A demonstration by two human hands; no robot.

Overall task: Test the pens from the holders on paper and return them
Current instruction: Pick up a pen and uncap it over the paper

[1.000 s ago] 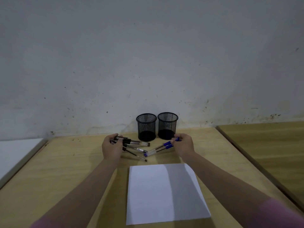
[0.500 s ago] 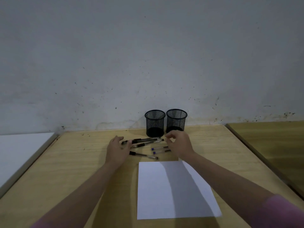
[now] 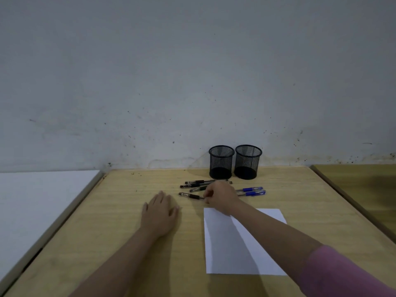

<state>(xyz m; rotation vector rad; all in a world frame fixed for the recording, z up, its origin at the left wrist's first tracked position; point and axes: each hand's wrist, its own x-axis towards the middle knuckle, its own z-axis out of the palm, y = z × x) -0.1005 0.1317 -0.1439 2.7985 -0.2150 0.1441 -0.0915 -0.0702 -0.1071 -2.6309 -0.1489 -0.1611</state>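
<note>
Two black mesh holders (image 3: 221, 161) (image 3: 248, 161) are seen standing side by side at the back of a wooden counter (image 3: 120, 211), against a marked grey wall (image 3: 192, 71); no pens stand up out of them. Black pens (image 3: 198, 182) are laid in a loose row just in front of the left holder, and two blue pens (image 3: 249, 191) are laid just in front of the right holder. A sheet of white paper (image 3: 222, 251) is spread nearer the camera than the holders, with nothing seen written on it. The right hand (image 3: 220, 196) is stretched across the far corner of the paper toward the holders, its fingers (image 3: 206, 195) curled and closed on the end of the nearest black pen (image 3: 190, 196), which is lying on the counter. The left hand (image 3: 159, 213) is rested flat, to the left of the paper and short of the pens, its fingers spread wide and nothing held. A pink sleeve (image 3: 342, 273) is worn on the right arm. A white board (image 3: 32, 196) is seen at the counter's left edge.
</note>
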